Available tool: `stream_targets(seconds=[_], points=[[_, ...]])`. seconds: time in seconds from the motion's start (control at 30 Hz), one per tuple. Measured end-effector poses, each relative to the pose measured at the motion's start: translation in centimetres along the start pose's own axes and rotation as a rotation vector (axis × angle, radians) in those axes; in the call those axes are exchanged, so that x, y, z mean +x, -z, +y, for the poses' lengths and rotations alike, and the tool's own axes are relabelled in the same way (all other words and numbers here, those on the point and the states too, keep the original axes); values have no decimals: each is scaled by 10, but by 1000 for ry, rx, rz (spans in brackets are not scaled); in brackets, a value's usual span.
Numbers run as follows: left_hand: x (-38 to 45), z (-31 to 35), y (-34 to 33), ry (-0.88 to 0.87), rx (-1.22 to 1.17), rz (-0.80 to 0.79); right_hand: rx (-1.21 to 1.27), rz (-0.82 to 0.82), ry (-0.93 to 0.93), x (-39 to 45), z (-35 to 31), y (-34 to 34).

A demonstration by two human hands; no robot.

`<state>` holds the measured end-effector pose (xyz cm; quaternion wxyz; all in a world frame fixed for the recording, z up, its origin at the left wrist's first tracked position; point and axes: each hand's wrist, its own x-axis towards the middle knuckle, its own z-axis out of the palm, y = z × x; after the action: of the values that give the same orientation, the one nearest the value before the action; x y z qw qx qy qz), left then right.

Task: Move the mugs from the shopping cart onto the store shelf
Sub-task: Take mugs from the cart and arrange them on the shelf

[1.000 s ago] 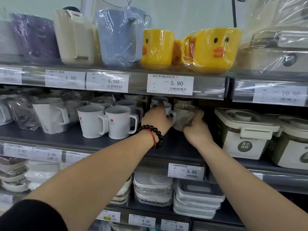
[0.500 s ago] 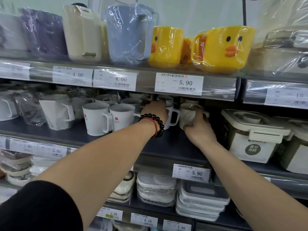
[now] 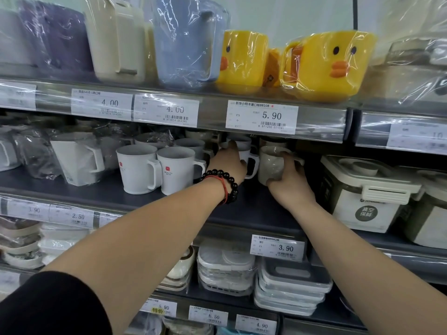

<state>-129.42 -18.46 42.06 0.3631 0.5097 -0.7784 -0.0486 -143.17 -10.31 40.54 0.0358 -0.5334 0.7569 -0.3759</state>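
Note:
Both my hands reach into the dark middle shelf (image 3: 244, 209). My left hand (image 3: 228, 163), with a black bead bracelet on its wrist, is wrapped around a white mug (image 3: 249, 159) whose handle points right. My right hand (image 3: 287, 180) grips a cream mug (image 3: 269, 163) from below and from its right side. Both mugs stand upright side by side, deep on the shelf. Two white mugs with red logos (image 3: 157, 169) stand to the left of my left hand. The shopping cart is out of view.
More grey mugs (image 3: 191, 142) stand behind. Wrapped white jugs (image 3: 72, 158) sit at the left, lidded storage boxes (image 3: 365, 189) at the right. The shelf above holds yellow duck cups (image 3: 324, 64) and wrapped pitchers. Price tags line the shelf edges; stacked containers (image 3: 290, 286) fill the shelf below.
Both hands have pushed the two mugs a little deeper into the shelf. The view has shifted slightly closer.

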Motion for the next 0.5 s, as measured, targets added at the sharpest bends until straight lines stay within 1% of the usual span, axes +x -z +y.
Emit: stream_targets(seconds=[0.17, 0.2, 0.33, 0.5], points=[[-13, 5, 5, -48, -74, 12, 42, 128, 81, -5, -3, 3], [-14, 5, 5, -54, -69, 1, 29, 133, 80, -4, -3, 3], [-15, 3, 3, -56, -44, -103, 4, 58, 37, -1, -5, 4], [-24, 0, 4, -74, -50, -155, 39, 57, 80, -11, -7, 2]])
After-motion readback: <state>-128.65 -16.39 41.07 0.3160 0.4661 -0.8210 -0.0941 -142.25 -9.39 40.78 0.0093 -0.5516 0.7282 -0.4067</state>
